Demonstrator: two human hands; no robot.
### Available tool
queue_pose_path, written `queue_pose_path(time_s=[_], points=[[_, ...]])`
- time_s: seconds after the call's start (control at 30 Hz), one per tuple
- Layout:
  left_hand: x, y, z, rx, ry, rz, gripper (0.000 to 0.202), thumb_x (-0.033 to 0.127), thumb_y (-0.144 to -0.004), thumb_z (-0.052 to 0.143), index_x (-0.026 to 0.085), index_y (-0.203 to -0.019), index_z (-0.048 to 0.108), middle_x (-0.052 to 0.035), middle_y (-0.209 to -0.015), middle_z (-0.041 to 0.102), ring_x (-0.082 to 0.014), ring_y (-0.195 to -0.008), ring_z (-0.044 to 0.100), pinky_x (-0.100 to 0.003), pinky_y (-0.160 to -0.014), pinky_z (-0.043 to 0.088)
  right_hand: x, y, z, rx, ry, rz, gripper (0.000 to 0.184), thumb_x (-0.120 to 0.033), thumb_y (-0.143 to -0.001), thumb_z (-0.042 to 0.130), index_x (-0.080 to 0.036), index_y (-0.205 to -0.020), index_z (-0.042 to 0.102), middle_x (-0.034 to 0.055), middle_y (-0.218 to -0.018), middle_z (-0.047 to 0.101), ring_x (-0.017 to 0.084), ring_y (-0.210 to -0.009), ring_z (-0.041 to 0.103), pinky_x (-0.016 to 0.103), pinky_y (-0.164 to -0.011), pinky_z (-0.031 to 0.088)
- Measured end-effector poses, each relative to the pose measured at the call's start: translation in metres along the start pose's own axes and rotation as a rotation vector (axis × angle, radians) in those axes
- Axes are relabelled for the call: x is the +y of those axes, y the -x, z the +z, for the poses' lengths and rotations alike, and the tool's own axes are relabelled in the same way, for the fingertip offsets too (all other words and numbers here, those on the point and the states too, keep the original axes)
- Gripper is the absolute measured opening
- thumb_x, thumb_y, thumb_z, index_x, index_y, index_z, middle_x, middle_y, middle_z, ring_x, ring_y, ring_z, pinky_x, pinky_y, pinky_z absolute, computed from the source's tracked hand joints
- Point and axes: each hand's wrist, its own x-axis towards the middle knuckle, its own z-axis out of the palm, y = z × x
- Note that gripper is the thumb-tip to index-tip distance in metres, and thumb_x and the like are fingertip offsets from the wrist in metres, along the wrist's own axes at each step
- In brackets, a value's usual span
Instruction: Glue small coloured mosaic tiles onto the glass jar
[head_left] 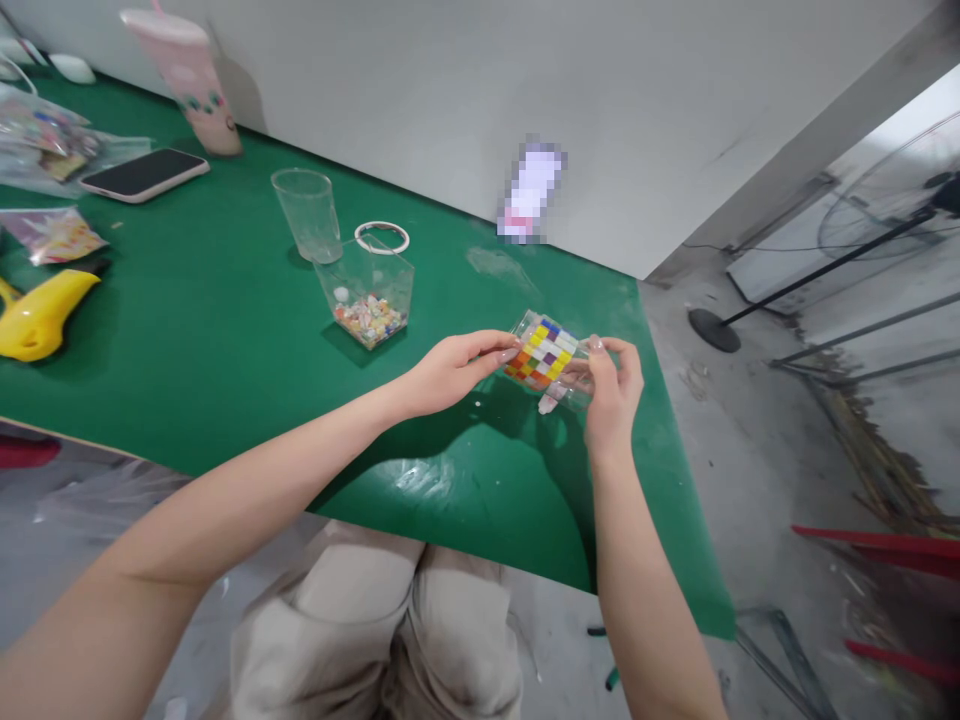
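Above the table's right part, both my hands hold a small clear plastic piece with a grid of blue, yellow, white, orange and purple squares. It looks like a puzzle cube in a clear case, but I cannot tell for sure. My left hand pinches its left edge between thumb and fingers. My right hand is closed on its clear right end, fingers partly behind it. Just below the piece shows a small whitish-pink thing. To the left stands a clear faceted cup with small coloured bits in its bottom.
A clear round cup and a white ring are behind the faceted cup. Further left are a phone, a pink drink cup, plastic bags and a yellow tool. The green table meets a wall.
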Motion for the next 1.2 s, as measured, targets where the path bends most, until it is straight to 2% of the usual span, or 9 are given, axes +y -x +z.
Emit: queue_pose_path(time_s=[0.3, 0.53, 0.63, 0.83, 1.2], points=[[0.0016, 0.0012, 0.0011, 0.043, 0.023, -0.014, 0.031, 0.037, -0.09, 0.049, 0.015, -0.104, 0.067, -0.0055, -0.108, 0.072, -0.0197, -0.101, 0.063, -0.031, -0.093, 0.047, -0.0044, 0.0056, 0.0024, 0.005, 0.026, -0.053, 0.03, -0.05, -0.08, 0.062, -0.023, -0.088, 0.054, -0.0047, -0.058, 0.062, 0.015, -0.055, 0.063, 0.03, -0.057, 0.05], [0.0041, 0.0011, 0.0011, 0.083, -0.012, -0.023, 0.032, 0.039, -0.092, 0.046, 0.016, -0.096, 0.068, -0.0039, -0.098, 0.073, -0.0183, -0.093, 0.064, -0.028, -0.086, 0.048, -0.0072, 0.0101, 0.0048, 0.006, 0.056, -0.116, 0.026, -0.048, -0.082, 0.06, -0.025, -0.091, 0.052, -0.0031, -0.064, 0.065, 0.017, -0.06, 0.067, 0.031, -0.057, 0.05], [0.0043, 0.0013, 0.0003, 0.08, -0.006, -0.016, 0.031, 0.037, -0.092, 0.046, 0.015, -0.098, 0.068, -0.0047, -0.101, 0.073, -0.0185, -0.095, 0.064, -0.029, -0.087, 0.048, -0.0075, 0.0095, 0.0048, 0.015, 0.044, -0.119, 0.027, -0.048, -0.081, 0.06, -0.024, -0.091, 0.051, -0.0032, -0.063, 0.064, 0.017, -0.058, 0.066, 0.031, -0.056, 0.05], [0.0012, 0.0017, -0.0012, 0.01, 0.072, -0.032, 0.033, 0.034, -0.09, 0.048, 0.016, -0.113, 0.064, -0.0063, -0.122, 0.066, -0.0196, -0.112, 0.059, -0.032, -0.101, 0.043, -0.0064, 0.006, 0.003, 0.036, -0.004, -0.096, 0.028, -0.048, -0.08, 0.062, -0.024, -0.09, 0.051, -0.0064, -0.055, 0.057, 0.016, -0.052, 0.063, 0.031, -0.055, 0.049], [0.0021, 0.001, 0.0016, 0.045, -0.003, -0.026, 0.03, 0.035, -0.091, 0.045, 0.015, -0.103, 0.063, -0.0065, -0.109, 0.07, -0.0188, -0.101, 0.062, -0.03, -0.093, 0.046, -0.0078, 0.0086, 0.0045, 0.046, 0.056, -0.17, 0.028, -0.048, -0.081, 0.061, -0.025, -0.092, 0.05, -0.0032, -0.069, 0.06, 0.017, -0.06, 0.066, 0.03, -0.055, 0.05]])
